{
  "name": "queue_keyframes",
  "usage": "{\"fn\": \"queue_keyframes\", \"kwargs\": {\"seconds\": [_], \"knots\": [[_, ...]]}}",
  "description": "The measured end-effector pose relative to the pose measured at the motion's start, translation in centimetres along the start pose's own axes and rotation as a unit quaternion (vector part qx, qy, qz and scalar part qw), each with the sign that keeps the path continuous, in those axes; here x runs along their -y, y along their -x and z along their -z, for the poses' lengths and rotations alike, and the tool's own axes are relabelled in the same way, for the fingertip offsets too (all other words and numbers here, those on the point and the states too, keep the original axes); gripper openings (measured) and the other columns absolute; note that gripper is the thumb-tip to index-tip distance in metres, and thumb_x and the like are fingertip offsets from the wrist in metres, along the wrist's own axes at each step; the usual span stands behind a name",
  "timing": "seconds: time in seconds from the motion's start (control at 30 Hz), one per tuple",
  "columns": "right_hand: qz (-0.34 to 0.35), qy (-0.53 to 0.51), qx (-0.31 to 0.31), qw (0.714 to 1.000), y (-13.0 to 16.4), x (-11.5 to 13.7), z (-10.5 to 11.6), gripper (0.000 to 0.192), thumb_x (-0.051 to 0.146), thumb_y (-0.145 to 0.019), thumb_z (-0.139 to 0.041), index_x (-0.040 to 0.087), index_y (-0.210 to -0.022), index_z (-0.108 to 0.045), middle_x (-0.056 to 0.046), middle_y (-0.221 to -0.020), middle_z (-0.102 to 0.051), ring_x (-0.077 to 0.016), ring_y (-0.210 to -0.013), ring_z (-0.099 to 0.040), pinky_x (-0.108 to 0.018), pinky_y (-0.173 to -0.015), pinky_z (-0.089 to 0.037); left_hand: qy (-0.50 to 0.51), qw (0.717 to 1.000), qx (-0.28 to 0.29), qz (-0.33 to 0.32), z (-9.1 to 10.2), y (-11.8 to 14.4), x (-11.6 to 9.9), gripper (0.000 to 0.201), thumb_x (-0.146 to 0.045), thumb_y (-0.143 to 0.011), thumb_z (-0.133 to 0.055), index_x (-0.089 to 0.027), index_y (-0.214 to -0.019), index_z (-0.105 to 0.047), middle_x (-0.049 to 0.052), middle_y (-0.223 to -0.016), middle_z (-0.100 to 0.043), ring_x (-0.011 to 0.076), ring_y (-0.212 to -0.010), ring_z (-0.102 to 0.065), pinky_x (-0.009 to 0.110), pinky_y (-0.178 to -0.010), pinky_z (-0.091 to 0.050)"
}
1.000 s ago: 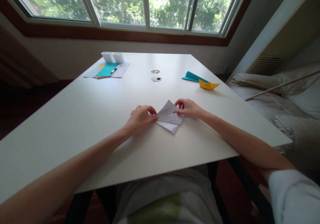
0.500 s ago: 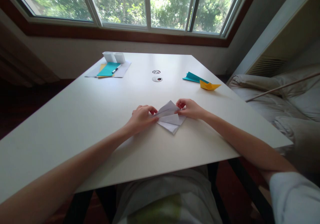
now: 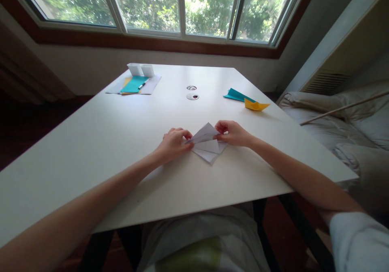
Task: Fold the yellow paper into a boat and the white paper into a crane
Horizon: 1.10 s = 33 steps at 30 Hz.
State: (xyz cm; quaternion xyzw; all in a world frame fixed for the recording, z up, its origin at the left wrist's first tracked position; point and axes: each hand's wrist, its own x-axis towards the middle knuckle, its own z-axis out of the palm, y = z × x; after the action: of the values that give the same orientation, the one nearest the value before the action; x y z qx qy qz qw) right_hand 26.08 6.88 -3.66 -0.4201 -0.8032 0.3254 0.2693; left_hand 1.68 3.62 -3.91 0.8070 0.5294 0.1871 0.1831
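White paper (image 3: 209, 157) is lying, partly folded, on the near part of the table (image 3: 121, 134), between the person's two hands. One corner is pointing toward the person, another is pointing away, and a narrow flap (image 3: 206, 146) is crossing its middle, with layers not quite lying flat.

The left hand (image 3: 174, 144) is pinching the left corner between thumb and forefinger, its other fingers curling loosely behind. The right hand (image 3: 232, 133) is holding the upper layer's right edge; its thumb and forefinger seem to be pinching it, though the exact contact is too small to tell, and the remaining fingers are bending toward the palm.

The step in hand looks like setting a fold: both hands seem to be lining up the layers. The next move is probably calling for steady corners, matched edges and a firm press along the crease; the loose layers could be slipping out of line otherwise.

Beyond the right hand, a yellow paper boat (image 3: 256, 105) is resting just beside a teal folded paper (image 3: 238, 95). At the far left, a pen (image 3: 143, 84) is lying on a teal sheet (image 3: 133, 85), with white sheets (image 3: 154, 86) spreading underneath.
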Motion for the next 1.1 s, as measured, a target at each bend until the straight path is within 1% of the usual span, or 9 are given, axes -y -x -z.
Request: {"fn": "queue_keyframes", "kwargs": {"seconds": [0.13, 0.27, 0.47, 0.6, 0.7, 0.83, 0.97, 1.03, 1.1], "knots": [[0.001, -0.010, 0.000, 1.000, 0.0, 0.2, 0.0, 0.018, 0.027, -0.065, -0.066, 0.016, -0.076, -0.056, 0.003, -0.067, -0.052, -0.0101, -0.062, -0.047, -0.024, -0.059, -0.040, 0.003, 1.000, -0.004, -0.008, 0.0, 0.1, 0.0, 0.017, -0.032, -0.071, -0.053, -0.021, -0.081, -0.061, 0.002, -0.084, -0.063, 0.0225, -0.090, -0.053, 0.036, -0.082, -0.040], [0.009, -0.006, -0.011, 1.000, 0.1, 0.4, 0.0, 0.017, 0.027, -0.065, -0.066, 0.016, -0.073, -0.055, 0.003, -0.067, -0.051, -0.0100, -0.063, -0.047, -0.023, -0.058, -0.040, 0.011, 1.000, -0.011, -0.011, 0.0, 0.1, 0.0, 0.015, -0.029, -0.070, -0.052, -0.021, -0.080, -0.060, 0.001, -0.081, -0.063, 0.0218, -0.087, -0.054, 0.033, -0.077, -0.041], [0.007, -0.020, -0.022, 1.000, 0.1, 0.6, 0.2, 0.017, 0.026, -0.066, -0.066, 0.017, -0.072, -0.053, 0.003, -0.068, -0.049, -0.0100, -0.064, -0.046, -0.023, -0.058, -0.040, 0.065, 0.998, -0.012, -0.023, 0.3, 0.2, -0.2, 0.015, -0.026, -0.071, -0.050, -0.020, -0.082, -0.059, -0.001, -0.079, -0.063, 0.0144, -0.071, -0.056, 0.026, -0.066, -0.040], [0.013, -0.039, -0.032, 0.999, 0.2, 0.9, 0.2, 0.017, 0.026, -0.066, -0.066, 0.017, -0.072, -0.053, 0.003, -0.069, -0.050, -0.0107, -0.066, -0.047, -0.024, -0.059, -0.042, 0.081, 0.996, -0.019, -0.032, 0.7, 0.2, -0.3, 0.012, -0.022, -0.071, -0.051, -0.019, -0.080, -0.058, -0.002, -0.075, -0.062, 0.0125, -0.069, -0.055, 0.024, -0.063, -0.039], [0.018, -0.050, -0.042, 0.998, 0.3, 1.2, 0.3, 0.018, 0.026, -0.067, -0.066, 0.017, -0.073, -0.053, 0.002, -0.071, -0.050, -0.0112, -0.068, -0.048, -0.025, -0.061, -0.043, 0.092, 0.994, -0.041, -0.045, 1.0, 0.2, -0.4, 0.012, -0.021, -0.070, -0.052, -0.018, -0.081, -0.057, -0.002, -0.076, -0.062, 0.0123, -0.069, -0.055, 0.024, -0.064, -0.040], [0.026, -0.074, -0.057, 0.995, 0.3, 1.3, 0.5, 0.022, 0.029, -0.066, -0.068, 0.018, -0.074, -0.052, 0.002, -0.074, -0.051, -0.0116, -0.070, -0.049, -0.027, -0.063, -0.046, 0.136, 0.986, -0.071, -0.062, 1.3, 0.1, -0.3, 0.017, -0.022, -0.070, -0.053, -0.018, -0.087, -0.054, -0.001, -0.076, -0.060, 0.0123, -0.068, -0.054, 0.025, -0.063, -0.043], [0.035, -0.096, -0.074, 0.992, 0.4, 1.4, 0.5, 0.026, 0.035, -0.067, -0.069, 0.018, -0.076, -0.052, 0.000, -0.078, -0.054, -0.0127, -0.071, -0.051, -0.029, -0.064, -0.048, 0.145, 0.979, -0.107, -0.099, 1.7, 0.5, -0.6, 0.018, -0.022, -0.072, -0.054, -0.018, -0.089, -0.052, -0.001, -0.076, -0.059, 0.0115, -0.067, -0.053, 0.025, -0.064, -0.045], [0.063, -0.079, -0.103, 0.990, 0.7, 1.8, 0.5, 0.024, 0.036, -0.070, -0.067, 0.019, -0.076, -0.052, 0.000, -0.076, -0.055, -0.0130, -0.070, -0.052, -0.029, -0.065, -0.048, 0.115, 0.975, -0.141, -0.125, 2.0, 0.8, -0.9, 0.017, -0.022, -0.075, -0.053, -0.019, -0.091, -0.052, 0.000, -0.078, -0.060, 0.0115, -0.068, -0.054, 0.024, -0.064, -0.045], [0.123, -0.028, -0.149, 0.981, 1.1, 2.4, 0.4, 0.018, 0.034, -0.075, -0.063, 0.020, -0.075, -0.052, -0.001, -0.076, -0.056, -0.0134, -0.071, -0.052, -0.029, -0.066, -0.048, 0.056, 0.967, -0.186, -0.164, 2.3, 1.2, -1.0, 0.016, -0.021, -0.078, -0.051, -0.019, -0.093, -0.053, 0.001, -0.082, -0.062, 0.0116, -0.071, -0.056, 0.024, -0.067, -0.046]]}}
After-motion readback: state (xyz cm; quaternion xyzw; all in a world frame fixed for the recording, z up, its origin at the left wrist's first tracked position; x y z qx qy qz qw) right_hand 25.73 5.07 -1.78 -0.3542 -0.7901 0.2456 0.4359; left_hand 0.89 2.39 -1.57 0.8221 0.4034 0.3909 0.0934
